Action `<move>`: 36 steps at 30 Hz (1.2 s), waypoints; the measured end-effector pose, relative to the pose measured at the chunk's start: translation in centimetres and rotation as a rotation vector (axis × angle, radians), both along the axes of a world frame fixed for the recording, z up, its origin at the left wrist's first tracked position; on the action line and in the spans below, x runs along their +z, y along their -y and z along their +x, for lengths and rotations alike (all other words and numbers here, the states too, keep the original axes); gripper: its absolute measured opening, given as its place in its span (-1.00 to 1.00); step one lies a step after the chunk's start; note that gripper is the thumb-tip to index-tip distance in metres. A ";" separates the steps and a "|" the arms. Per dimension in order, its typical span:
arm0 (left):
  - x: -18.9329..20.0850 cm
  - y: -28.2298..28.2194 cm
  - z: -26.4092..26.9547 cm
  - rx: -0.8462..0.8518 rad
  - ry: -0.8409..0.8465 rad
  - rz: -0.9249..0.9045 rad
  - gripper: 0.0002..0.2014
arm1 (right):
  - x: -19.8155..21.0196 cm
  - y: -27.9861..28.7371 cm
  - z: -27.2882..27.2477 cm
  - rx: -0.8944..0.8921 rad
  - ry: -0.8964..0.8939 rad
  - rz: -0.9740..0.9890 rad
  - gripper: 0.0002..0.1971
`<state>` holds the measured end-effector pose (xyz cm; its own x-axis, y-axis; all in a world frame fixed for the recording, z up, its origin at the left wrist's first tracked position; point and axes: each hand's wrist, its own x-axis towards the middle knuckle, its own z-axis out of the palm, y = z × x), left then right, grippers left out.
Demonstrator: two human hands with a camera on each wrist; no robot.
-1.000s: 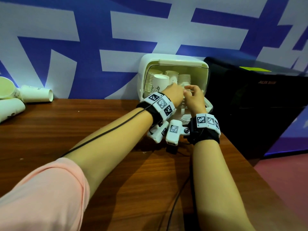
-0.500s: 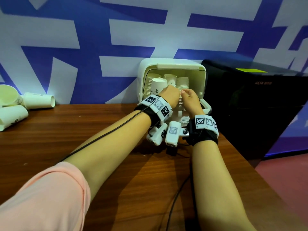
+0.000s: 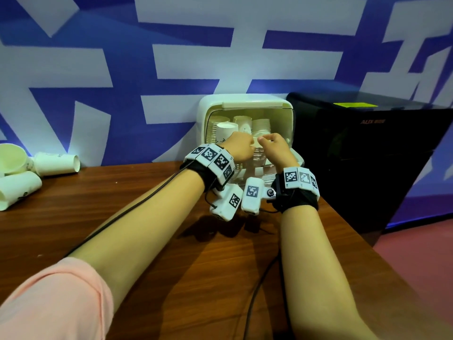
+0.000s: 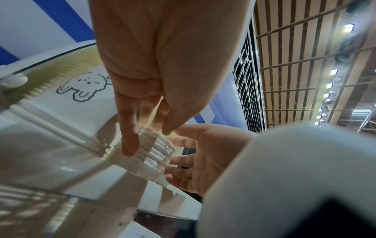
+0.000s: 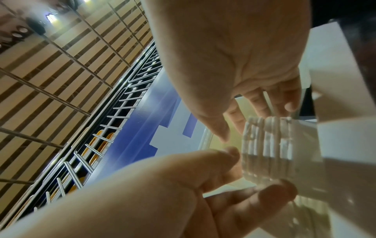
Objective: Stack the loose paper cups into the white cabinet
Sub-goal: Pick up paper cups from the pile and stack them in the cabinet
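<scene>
The white cabinet (image 3: pixel 245 104) stands open at the table's back edge, with several paper cups (image 3: pixel 226 132) upright inside. Both hands meet at its mouth around a short stack of nested cups (image 3: pixel 258 154). In the left wrist view my left hand (image 4: pixel 150 133) holds this stack (image 4: pixel 156 153) between forefinger and thumb. My right hand (image 5: pixel 254 119) hovers over the stack (image 5: pixel 268 149) with spread, nearly straight fingers that do not grip it. A cup with a dog drawing (image 4: pixel 87 87) stands just left of the stack. Loose cups (image 3: pixel 56 163) lie on their sides at the far left.
A black box (image 3: pixel 367 155) stands close against the cabinet's right side. The wooden table (image 3: pixel 122 204) ends at a right edge near my right forearm. A blue and white wall runs behind everything. Black cables (image 3: pixel 255 295) trail from both wrists over the table.
My right hand has loosened from the stack and its fingers have spread. Both hands stay at the cabinet's mouth, a little lower than before.
</scene>
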<state>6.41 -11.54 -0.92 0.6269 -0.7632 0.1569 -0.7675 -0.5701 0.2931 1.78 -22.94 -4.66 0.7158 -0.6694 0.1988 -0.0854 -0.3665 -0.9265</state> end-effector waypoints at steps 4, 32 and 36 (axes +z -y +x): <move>-0.1 -0.5 0.2 0.006 -0.133 -0.092 -0.60 | 0.6 0.1 -0.1 -0.074 -0.010 0.009 -0.70; 4.7 -28.3 -1.4 0.154 -0.398 -0.553 -0.75 | 6.6 -17.8 0.4 0.525 0.179 0.190 -0.80; 4.5 -33.6 -0.6 0.301 -0.367 -0.585 -0.76 | 7.0 -22.1 1.8 0.614 0.098 0.181 -0.81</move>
